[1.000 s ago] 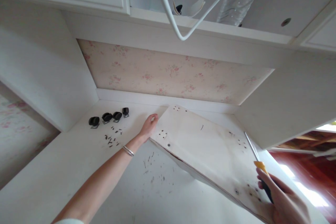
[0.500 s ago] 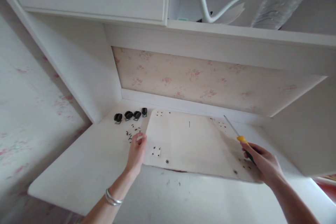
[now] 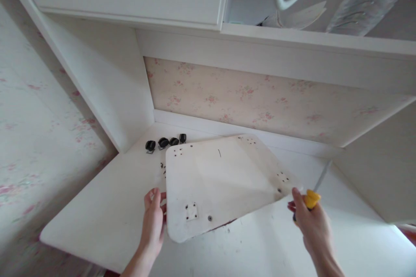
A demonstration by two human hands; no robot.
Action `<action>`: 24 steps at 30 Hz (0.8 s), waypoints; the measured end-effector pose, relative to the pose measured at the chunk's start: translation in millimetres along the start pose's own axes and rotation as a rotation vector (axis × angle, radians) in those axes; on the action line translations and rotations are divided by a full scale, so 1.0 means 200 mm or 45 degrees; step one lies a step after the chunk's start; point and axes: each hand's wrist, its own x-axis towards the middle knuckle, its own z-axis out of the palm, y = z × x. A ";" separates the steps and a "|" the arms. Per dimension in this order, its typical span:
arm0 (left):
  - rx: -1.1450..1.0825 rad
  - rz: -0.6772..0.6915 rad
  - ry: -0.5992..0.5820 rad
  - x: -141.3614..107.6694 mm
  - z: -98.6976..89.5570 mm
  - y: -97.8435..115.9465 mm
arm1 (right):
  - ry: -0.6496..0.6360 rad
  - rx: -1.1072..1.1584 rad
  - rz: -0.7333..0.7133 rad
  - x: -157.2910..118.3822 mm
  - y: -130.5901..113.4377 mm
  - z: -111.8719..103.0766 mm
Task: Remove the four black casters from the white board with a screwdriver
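Note:
A white board (image 3: pixel 221 177) with rounded corners and groups of screw holes lies at an angle on the desk. At its left edge is my left hand (image 3: pixel 153 218), its fingers curled against the edge and partly hidden there. My right hand (image 3: pixel 313 225) is closed around a screwdriver (image 3: pixel 312 199) with a yellow and black handle, the shaft pointing up and away to the right. The thumb and fingers of that hand are also close to the board's right front corner; whether they touch it I cannot tell. Beyond the board's left end stand several black casters (image 3: pixel 163 142).
Small dark screws (image 3: pixel 162 165) lie beside the board's left edge, some hidden by it. The white desk (image 3: pixel 97 207) ends in a rounded corner at front left. Overhead, a shelf (image 3: pixel 308 37) holds a clear plastic bottle (image 3: pixel 364 4). Side panels and a back wall enclose the desk.
The board has turned, its left end coming toward me and its right end swinging away. My left hand moved nearer along with it. The screwdriver now tilts to the right instead of the left.

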 end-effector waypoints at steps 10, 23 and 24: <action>-0.047 -0.005 -0.312 0.25 0.13 0.20 | -0.121 0.822 0.255 -0.32 -0.03 0.29; -0.212 0.065 -0.237 -0.17 -0.23 0.16 | -0.433 0.754 0.265 -0.16 -0.20 0.46; -0.219 0.054 -0.211 -0.19 -0.25 0.15 | -0.467 0.758 0.250 -0.15 -0.22 0.48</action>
